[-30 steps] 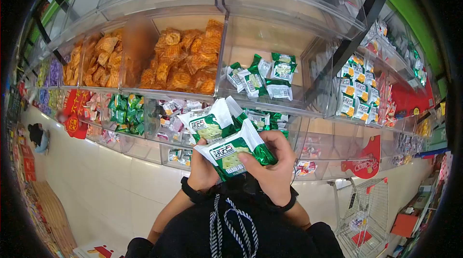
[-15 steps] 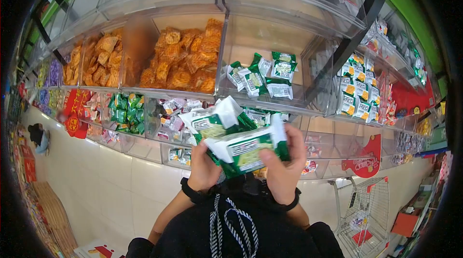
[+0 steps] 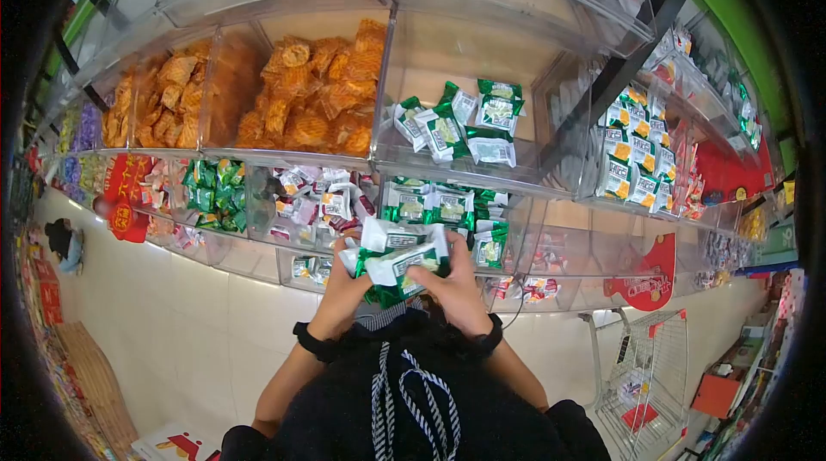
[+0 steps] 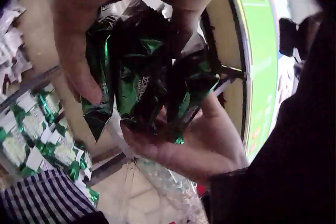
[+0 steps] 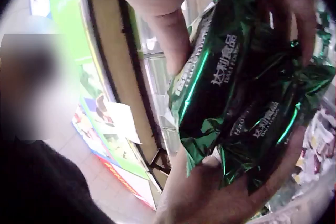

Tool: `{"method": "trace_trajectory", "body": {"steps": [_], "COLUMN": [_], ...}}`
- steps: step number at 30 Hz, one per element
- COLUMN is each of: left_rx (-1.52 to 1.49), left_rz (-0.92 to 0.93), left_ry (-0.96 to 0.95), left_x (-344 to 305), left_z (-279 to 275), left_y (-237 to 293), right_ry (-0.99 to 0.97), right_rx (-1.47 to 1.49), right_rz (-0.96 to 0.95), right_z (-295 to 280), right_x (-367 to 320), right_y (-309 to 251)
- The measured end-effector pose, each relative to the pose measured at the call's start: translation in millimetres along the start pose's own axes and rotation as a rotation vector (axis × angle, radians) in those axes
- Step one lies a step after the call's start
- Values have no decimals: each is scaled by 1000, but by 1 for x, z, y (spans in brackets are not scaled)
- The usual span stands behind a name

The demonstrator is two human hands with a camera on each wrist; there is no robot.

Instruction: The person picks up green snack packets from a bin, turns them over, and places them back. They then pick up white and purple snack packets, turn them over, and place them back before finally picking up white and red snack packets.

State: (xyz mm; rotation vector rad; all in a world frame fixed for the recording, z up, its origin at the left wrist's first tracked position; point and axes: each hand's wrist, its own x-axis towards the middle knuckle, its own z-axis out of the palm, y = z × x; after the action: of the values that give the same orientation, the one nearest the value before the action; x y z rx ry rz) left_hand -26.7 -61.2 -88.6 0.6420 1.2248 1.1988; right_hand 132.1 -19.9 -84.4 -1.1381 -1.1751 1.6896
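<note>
Between both hands, in the head view, sits a small bundle of green-and-white cracker packets (image 3: 411, 267), with a few packets overlapping. My left hand (image 3: 342, 293) grips the bundle from its left side. On the other side my right hand (image 3: 456, 293) pinches the front packet, thumb across its face. The left wrist view shows the dark green backs of the packets (image 4: 142, 82) side by side between the fingers. White lettering shows on the packets (image 5: 220, 77) in the right wrist view. Just beyond the hands, a lower bin holds similar green packets (image 3: 449, 205).
Clear-walled bins hold orange-wrapped snacks (image 3: 314, 99), several green packets (image 3: 443, 134) and orange-and-white packets (image 3: 637, 160). Candies in green wrappers (image 3: 215, 190) fill a lower bin on the left. A shopping cart (image 3: 645, 375) stands on the floor at right; a person (image 3: 64, 246) is far left.
The right hand swung right with its packet, then came back left against the others. Both hands and the bundle now look smaller and lower, further from the head, with the lower green bin more exposed.
</note>
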Motion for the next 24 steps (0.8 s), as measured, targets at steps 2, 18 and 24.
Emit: {"method": "trace_trajectory", "body": {"steps": [2, 18, 24], "left_rx": [-113, -48, 216], "left_rz": [-42, -108, -71], "left_ry": [-62, -112, -182], "left_x": [4, 22, 31], "left_z": [-6, -5, 5], "left_y": [0, -28, -31], "right_ry": [9, -278, -350], "right_rx": [50, -78, 103], "right_rz": [9, 181, 261], "right_z": [-1, -30, -48], "right_x": [8, 27, 16], "right_y": [7, 41, 37]}}
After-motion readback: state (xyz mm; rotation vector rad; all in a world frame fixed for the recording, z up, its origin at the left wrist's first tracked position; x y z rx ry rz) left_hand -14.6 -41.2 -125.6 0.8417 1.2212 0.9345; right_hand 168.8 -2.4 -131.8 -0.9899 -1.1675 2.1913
